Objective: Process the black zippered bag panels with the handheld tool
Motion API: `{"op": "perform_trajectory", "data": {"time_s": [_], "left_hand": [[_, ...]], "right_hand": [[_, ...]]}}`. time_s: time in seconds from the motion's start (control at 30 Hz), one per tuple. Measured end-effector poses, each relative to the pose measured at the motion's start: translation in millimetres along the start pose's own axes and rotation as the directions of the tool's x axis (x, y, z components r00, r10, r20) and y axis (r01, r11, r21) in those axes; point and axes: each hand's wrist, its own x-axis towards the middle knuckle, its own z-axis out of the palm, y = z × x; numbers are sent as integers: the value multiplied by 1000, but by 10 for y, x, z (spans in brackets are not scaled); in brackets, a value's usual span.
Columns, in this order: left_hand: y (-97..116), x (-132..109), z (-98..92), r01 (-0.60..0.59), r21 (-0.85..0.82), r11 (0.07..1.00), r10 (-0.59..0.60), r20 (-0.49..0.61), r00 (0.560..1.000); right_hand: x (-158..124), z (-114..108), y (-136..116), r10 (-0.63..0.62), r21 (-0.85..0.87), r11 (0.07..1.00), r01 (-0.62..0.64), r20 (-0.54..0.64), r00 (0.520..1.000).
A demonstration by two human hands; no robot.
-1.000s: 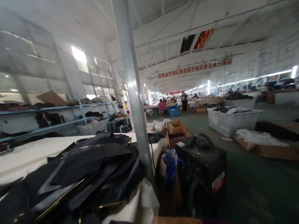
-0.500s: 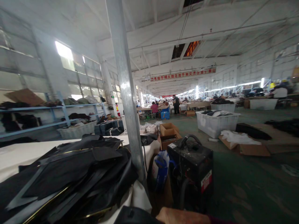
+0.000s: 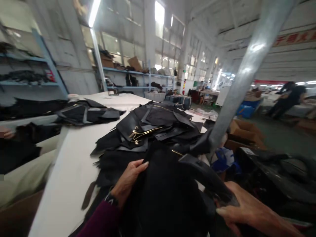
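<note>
Lower centre: left hand, maroon sleeve and dark wristband showing, fingers extended and slightly spread against the edge of a large black leather panel; whether it truly grips or only presses cannot be told. Right hand, lower right, fingers curled around the panel's far edge, which bends up into a stiff fold, so it has hold of the material, only partly closed. The panel hangs between both hands, close to the camera, over the near end of a white-covered surface. Just beyond it, a heaped pile of black leather pieces lies on the surface, with thin brass-coloured strips across its top. A smaller pile of black pieces sits further left, apart from the heap. Far left edge: a blurred hand, separate from the two in the foreground, beside black material. Right of the heap: galvanised steel column leaning across the frame, with cardboard boxes and a blue bag behind it. Lower right: dark machine housing, blurred. Upper left: blue metal shelving under the windows, loaded with boxes and dark goods.
</note>
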Motion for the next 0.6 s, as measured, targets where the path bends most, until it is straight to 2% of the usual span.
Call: {"op": "perform_trajectory", "data": {"time_s": [0.13,0.33,0.5,0.6], "left_hand": [[-46,42,1,21,-107,994,-24,-18,1000],[-64,41,9,24,-136,990,-25,-7,1000],[-81,49,12,21,-72,997,-19,35,999],[-86,16,8,28,61,998,-32,73,997]], "right_hand": [[149,106,-79,-20,-49,998,25,88,996],[321,208,-135,-66,-62,996,72,98,993],[471,259,-228,-73,-14,997,75,97,993],[559,286,-209,-53,23,998,51,118,992]]}}
